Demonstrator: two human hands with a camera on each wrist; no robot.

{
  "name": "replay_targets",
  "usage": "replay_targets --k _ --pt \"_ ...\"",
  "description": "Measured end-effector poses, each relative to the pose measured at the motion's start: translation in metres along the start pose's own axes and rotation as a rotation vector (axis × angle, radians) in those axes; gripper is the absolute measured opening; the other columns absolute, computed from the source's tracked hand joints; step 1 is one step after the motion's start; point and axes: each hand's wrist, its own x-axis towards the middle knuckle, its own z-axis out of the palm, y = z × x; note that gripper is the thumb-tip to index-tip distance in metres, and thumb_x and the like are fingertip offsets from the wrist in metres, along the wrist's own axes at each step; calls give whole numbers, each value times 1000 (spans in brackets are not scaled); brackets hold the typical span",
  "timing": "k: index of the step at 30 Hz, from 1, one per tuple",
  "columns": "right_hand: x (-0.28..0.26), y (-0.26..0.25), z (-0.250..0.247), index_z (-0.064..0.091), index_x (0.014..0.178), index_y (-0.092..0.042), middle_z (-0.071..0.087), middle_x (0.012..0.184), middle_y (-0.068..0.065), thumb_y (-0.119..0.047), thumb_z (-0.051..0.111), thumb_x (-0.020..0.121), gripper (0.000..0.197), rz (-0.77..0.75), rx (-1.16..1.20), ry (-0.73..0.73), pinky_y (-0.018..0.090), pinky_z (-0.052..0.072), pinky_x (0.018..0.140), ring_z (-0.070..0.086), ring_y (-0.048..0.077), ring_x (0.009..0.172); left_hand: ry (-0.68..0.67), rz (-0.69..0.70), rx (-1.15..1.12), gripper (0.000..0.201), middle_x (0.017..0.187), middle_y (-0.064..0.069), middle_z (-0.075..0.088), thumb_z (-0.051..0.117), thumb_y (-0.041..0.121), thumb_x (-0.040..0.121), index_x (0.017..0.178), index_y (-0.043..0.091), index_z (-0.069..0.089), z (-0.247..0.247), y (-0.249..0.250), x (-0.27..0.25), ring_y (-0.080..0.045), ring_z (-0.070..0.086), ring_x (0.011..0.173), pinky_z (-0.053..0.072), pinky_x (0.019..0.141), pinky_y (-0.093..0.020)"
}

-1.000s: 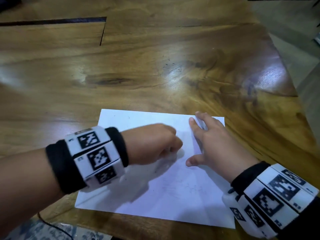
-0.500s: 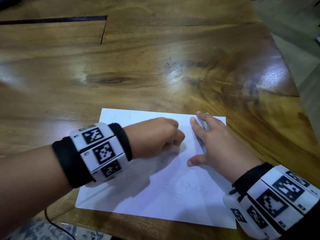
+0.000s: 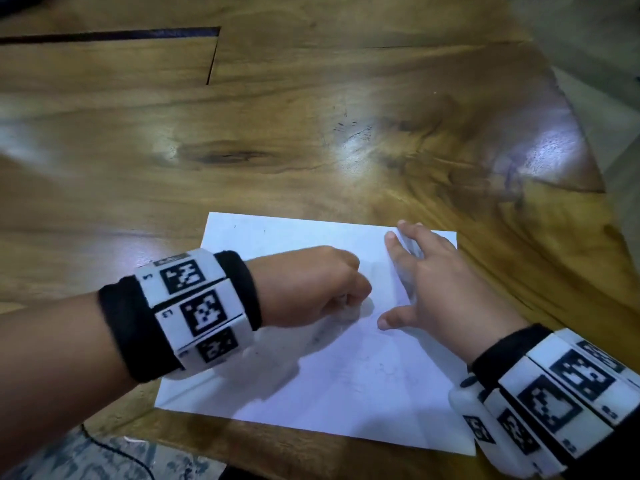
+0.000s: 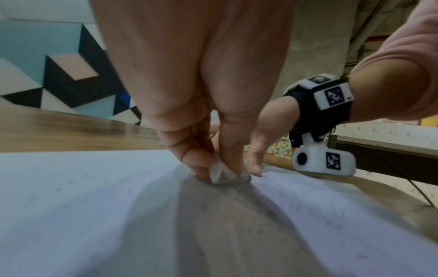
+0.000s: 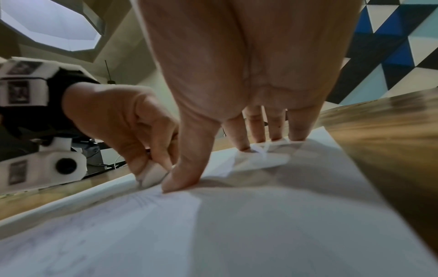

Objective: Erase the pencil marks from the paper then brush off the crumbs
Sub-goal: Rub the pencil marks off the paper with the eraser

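Observation:
A white sheet of paper (image 3: 346, 403) lies on the wooden table, with faint pencil marks (image 3: 388, 370) near its middle. My left hand (image 3: 311, 289) pinches a small white eraser (image 4: 219, 172) and holds it against the paper; the eraser (image 5: 152, 173) also shows in the right wrist view. Dark crumbs (image 4: 258, 224) dot the sheet behind it. My right hand (image 3: 436, 289) lies flat on the paper's right part, fingers spread and straight, with the thumb (image 5: 182, 180) pressing down close to the eraser.
The wooden table (image 3: 311, 133) spreads wide beyond the paper, with a dark slot (image 3: 110, 36) at the far left. Its right edge (image 3: 588, 140) drops to the floor. A patterned cloth and a thin black cable (image 3: 114, 452) lie below the table's near edge.
My left hand with the eraser has moved a little back and forth on the paper. The right hand has stayed pressed on the sheet.

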Motion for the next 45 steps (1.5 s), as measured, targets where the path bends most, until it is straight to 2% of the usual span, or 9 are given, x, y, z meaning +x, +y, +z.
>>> replay_targets --k 4,8,16,19,22,30,36,42,45 --pt "1 -1 0 -1 148 -21 -14 155 -6 -49 72 69 111 7 -13 -6 22 5 114 -12 14 143 43 -69 11 10 87 -8 57 58 13 82 88 10 64 -13 -6 19 -21 50 75 39 67 -29" --pt "0 -2 0 0 148 -19 -11 156 -5 -48 72 69 110 5 -15 1 24 7 114 -11 14 143 146 -139 93 13 82 -3 46 57 13 81 91 5 60 -28 -9 48 -19 42 73 21 57 -22" --pt "-2 -3 -3 2 148 -21 -11 156 -7 -48 73 68 110 9 -14 -3 23 8 114 -8 15 143 -17 25 9 9 77 -6 57 58 7 79 81 11 66 2 4 5 -19 47 67 30 59 -23" --pt "-1 -4 -3 7 148 -21 -7 156 -6 -46 75 67 109 10 -7 10 24 8 114 -6 15 144 72 -37 43 11 81 -11 63 58 11 78 85 8 67 -13 -3 29 -28 56 75 40 66 -30" --pt "1 -4 -2 11 148 -17 -6 156 -6 -48 76 65 109 16 -17 14 24 9 114 -5 16 144 170 -115 74 14 78 -2 51 60 17 80 89 7 65 -27 -5 51 -24 50 73 35 63 -25" --pt "-1 -3 -2 5 148 -20 -8 156 -7 -47 75 66 112 16 -1 16 21 7 113 -5 14 143 -40 -50 15 8 81 -7 62 60 16 80 83 12 66 -3 1 10 -23 54 74 43 66 -30" --pt "0 -4 0 5 148 -19 -5 155 -7 -49 75 65 112 21 -13 27 23 9 114 -3 15 143 194 -235 74 18 91 -11 65 62 20 80 94 8 66 -30 -18 36 -26 55 82 36 66 -26" --pt "0 -3 0 6 148 -21 -8 155 -9 -47 75 66 111 31 0 23 25 12 114 -5 14 143 30 -72 -56 10 71 -1 57 62 19 79 71 14 64 2 -8 -15 -17 51 66 37 59 -17" --pt "-1 -3 0 6 148 -22 -8 155 -9 -47 75 67 109 32 6 21 25 11 114 -5 13 143 -9 -74 -59 6 77 0 60 64 14 78 80 15 70 -2 -13 -11 -14 53 71 35 61 -14"
